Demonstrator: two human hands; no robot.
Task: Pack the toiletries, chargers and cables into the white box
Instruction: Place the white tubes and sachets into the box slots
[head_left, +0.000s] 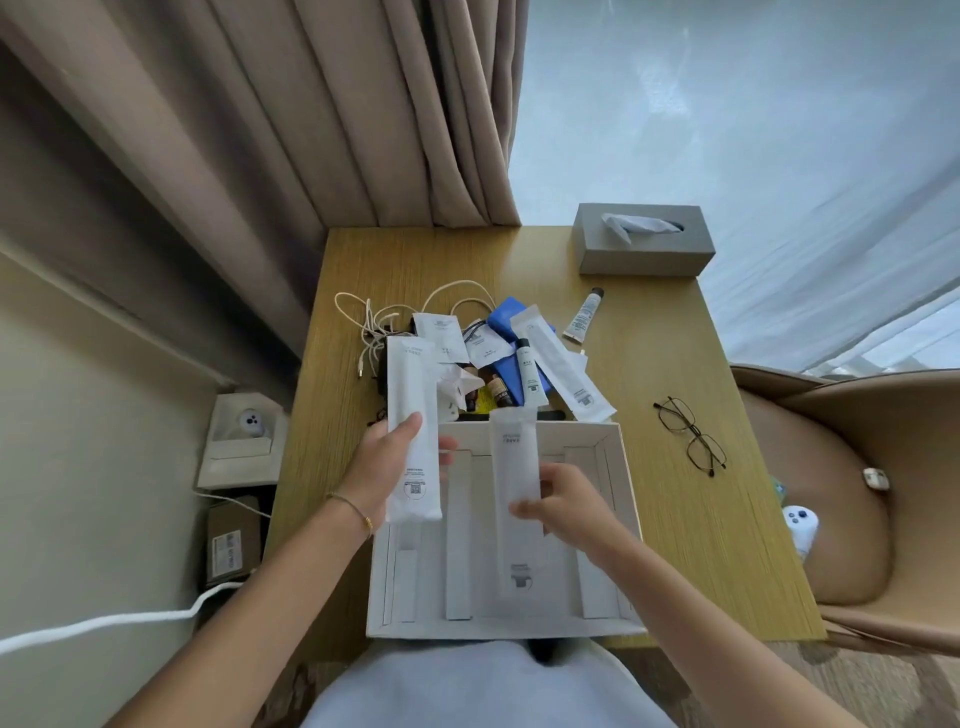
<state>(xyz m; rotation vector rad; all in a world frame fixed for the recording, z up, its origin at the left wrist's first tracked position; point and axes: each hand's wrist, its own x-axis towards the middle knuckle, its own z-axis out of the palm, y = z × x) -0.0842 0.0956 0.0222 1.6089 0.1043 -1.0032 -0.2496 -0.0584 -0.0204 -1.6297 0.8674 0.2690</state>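
Above box (618, 519), hands (387, 460) gripping sachets (413, 415)

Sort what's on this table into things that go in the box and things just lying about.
For the job: white box, long sachets in the left hand and right hand, cables, small tube, sachet pile.
Lying about: glasses, tissue box.

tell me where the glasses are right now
In the head view, the glasses lie folded open on the wooden table, right of the white box and in front of the grey tissue box.
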